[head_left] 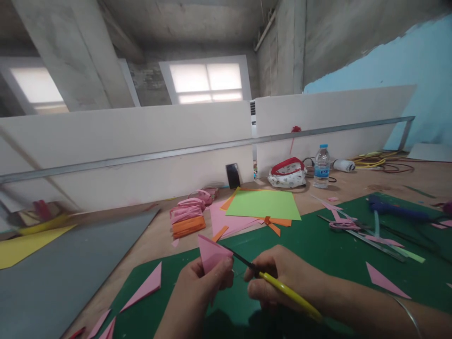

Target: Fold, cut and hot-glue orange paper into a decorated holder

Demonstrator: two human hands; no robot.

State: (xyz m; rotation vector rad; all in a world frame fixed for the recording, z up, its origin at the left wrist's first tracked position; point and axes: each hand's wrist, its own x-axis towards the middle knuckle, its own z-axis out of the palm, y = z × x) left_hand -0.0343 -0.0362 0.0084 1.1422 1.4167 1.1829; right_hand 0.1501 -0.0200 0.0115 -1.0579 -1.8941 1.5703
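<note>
Over the green cutting mat [318,254], the left hand [203,287] pinches a folded pink paper triangle [212,252], apex up. The right hand [282,278] grips yellow-handled scissors [282,288], the dark blade running up-left, its tip touching the paper's right edge. Flat pink offcuts [146,285] lie left on the mat. Beyond the mat, a smooth light-green sheet [263,205] rests on the counter [353,186], with a clear water bottle [321,167] farther back.

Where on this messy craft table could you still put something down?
Bare green mat lies between the right hand and the pink scissors, and left of the left hand up to the pink triangle scrap. The grey board far left is bare. Crowded: the paper stacks around the green sheet, and the mat's right end with rulers and scraps.
</note>
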